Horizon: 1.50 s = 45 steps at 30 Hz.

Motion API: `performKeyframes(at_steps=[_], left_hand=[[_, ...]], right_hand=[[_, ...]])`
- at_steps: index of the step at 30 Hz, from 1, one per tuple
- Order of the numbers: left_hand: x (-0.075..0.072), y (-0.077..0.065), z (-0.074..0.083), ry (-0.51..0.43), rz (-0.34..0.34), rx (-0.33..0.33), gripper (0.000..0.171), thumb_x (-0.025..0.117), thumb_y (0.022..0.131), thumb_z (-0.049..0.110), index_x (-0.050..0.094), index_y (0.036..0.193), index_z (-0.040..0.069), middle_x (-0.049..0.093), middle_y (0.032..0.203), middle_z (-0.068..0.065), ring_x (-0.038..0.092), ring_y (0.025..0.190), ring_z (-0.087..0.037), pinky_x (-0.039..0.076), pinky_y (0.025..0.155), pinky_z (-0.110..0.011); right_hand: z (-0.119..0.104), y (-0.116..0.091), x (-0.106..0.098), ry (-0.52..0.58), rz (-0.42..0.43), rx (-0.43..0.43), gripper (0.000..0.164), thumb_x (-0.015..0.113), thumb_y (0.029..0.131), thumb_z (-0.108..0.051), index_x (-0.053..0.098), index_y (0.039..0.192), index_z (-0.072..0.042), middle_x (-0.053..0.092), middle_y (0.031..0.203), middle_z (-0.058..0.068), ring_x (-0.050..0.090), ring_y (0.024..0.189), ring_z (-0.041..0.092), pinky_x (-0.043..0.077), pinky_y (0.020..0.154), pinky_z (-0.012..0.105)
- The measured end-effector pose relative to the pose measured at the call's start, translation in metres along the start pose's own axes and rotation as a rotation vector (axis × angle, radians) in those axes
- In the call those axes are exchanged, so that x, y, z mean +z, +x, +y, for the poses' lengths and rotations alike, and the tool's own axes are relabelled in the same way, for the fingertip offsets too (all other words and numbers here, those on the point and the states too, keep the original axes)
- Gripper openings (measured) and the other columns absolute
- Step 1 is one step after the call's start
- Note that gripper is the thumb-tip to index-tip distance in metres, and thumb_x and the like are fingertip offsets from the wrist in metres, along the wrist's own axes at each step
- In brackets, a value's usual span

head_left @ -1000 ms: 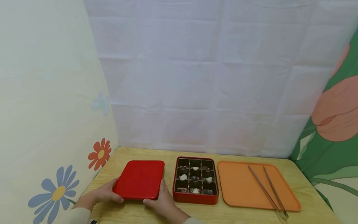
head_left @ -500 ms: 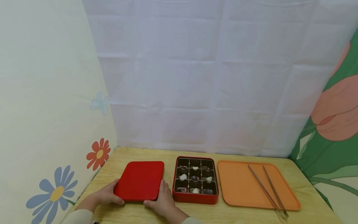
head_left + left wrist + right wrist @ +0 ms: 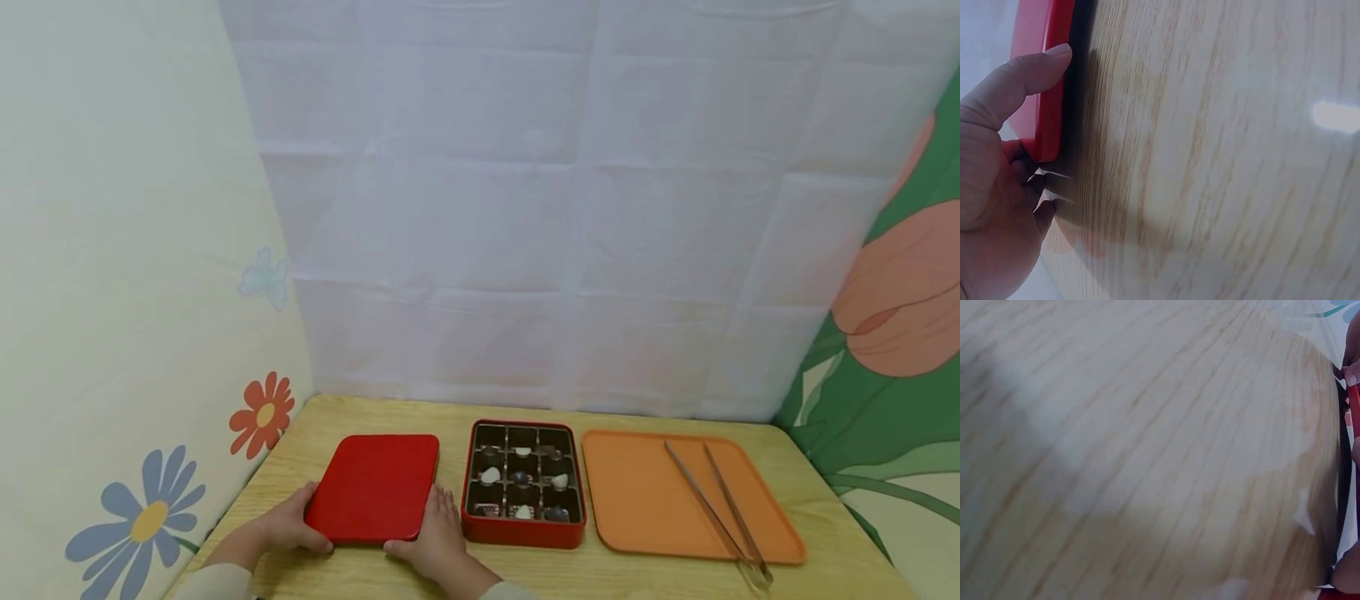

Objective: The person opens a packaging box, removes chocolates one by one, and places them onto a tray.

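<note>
A red square tin lid lies flat side up at the table's left, low over the wood. My left hand grips its front left corner, thumb on the front edge and fingers round the side. At the front right corner my right hand holds it, with the thumb along the front edge and the fingers along the right side. Right beside that hand stands a red tin box with a dark divided insert; its compartments hold small white and dark pieces. The right wrist view shows mostly tabletop.
An orange tray lies right of the box. Metal tongs rest across it, their joined end past the tray's front edge. A white cloth hangs behind the wooden table, with printed cloths on both sides.
The lid has shifted very slightly toward the front of the table, both hands staying on its corners. The box, tray and tongs keep their places.
</note>
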<state>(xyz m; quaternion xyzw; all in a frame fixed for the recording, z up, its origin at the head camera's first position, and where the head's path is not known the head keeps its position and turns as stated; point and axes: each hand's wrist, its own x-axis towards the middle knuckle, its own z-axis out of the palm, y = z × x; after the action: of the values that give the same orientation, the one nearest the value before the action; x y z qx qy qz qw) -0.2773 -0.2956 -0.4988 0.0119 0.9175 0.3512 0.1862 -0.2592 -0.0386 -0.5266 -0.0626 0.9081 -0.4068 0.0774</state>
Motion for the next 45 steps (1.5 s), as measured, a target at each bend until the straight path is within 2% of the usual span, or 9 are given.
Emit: performKeyframes(at_steps=[4, 9, 20, 30, 35, 45], left_hand=[[0.001, -0.001, 0.001, 0.01, 0.002, 0.005, 0.107, 0.082, 0.076, 0.022, 0.013, 0.147, -0.019, 0.011, 0.15, -0.044, 0.021, 0.134, -0.058, 0.02, 0.11, -0.07], [0.002, -0.002, 0.003, 0.015, 0.008, -0.031, 0.111, 0.085, 0.072, 0.023, 0.014, 0.148, -0.017, 0.012, 0.151, -0.041, 0.022, 0.134, -0.057, 0.023, 0.11, -0.07], [0.005, -0.001, 0.002, 0.06, 0.034, -0.025, 0.113, 0.087, 0.07, 0.025, 0.015, 0.147, -0.017, 0.014, 0.15, -0.042, 0.021, 0.134, -0.058, 0.025, 0.11, -0.069], [0.003, -0.004, 0.005, 0.063, 0.029, -0.037, 0.115, 0.087, 0.07, 0.023, 0.013, 0.147, -0.018, 0.011, 0.151, -0.042, 0.017, 0.136, -0.059, 0.022, 0.111, -0.069], [0.002, 0.0, 0.006, 0.068, 0.026, -0.042, 0.116, 0.088, 0.069, 0.023, 0.013, 0.147, -0.018, 0.01, 0.151, -0.042, 0.016, 0.137, -0.058, 0.02, 0.111, -0.07], [0.004, 0.0, 0.004, 0.08, 0.028, -0.012, 0.109, 0.087, 0.07, 0.019, 0.018, 0.145, -0.02, 0.007, 0.149, -0.046, 0.012, 0.136, -0.061, 0.02, 0.11, -0.071]], right_hand=[[-0.001, 0.001, 0.001, -0.019, -0.002, 0.015, 0.111, 0.086, 0.07, -0.046, 0.029, 0.15, 0.006, 0.032, 0.156, 0.024, 0.022, 0.147, 0.044, 0.025, 0.117, 0.057], [-0.004, -0.001, 0.003, -0.054, -0.001, 0.019, 0.111, 0.086, 0.07, -0.046, 0.029, 0.15, 0.007, 0.031, 0.156, 0.026, 0.022, 0.147, 0.044, 0.024, 0.118, 0.056], [-0.008, -0.003, 0.003, -0.125, 0.01, 0.037, 0.11, 0.085, 0.07, -0.047, 0.031, 0.149, 0.006, 0.032, 0.156, 0.024, 0.022, 0.148, 0.042, 0.023, 0.119, 0.053], [-0.008, -0.002, 0.006, -0.162, 0.009, 0.045, 0.111, 0.085, 0.07, -0.049, 0.031, 0.149, 0.006, 0.031, 0.156, 0.024, 0.022, 0.148, 0.041, 0.023, 0.12, 0.052], [-0.008, -0.001, 0.007, -0.185, 0.007, 0.058, 0.11, 0.085, 0.07, -0.049, 0.032, 0.149, 0.005, 0.032, 0.156, 0.023, 0.022, 0.148, 0.04, 0.023, 0.12, 0.052], [-0.011, -0.002, 0.004, -0.196, -0.03, 0.082, 0.109, 0.083, 0.071, -0.05, 0.031, 0.15, 0.004, 0.03, 0.157, 0.021, 0.02, 0.149, 0.039, 0.021, 0.121, 0.051]])
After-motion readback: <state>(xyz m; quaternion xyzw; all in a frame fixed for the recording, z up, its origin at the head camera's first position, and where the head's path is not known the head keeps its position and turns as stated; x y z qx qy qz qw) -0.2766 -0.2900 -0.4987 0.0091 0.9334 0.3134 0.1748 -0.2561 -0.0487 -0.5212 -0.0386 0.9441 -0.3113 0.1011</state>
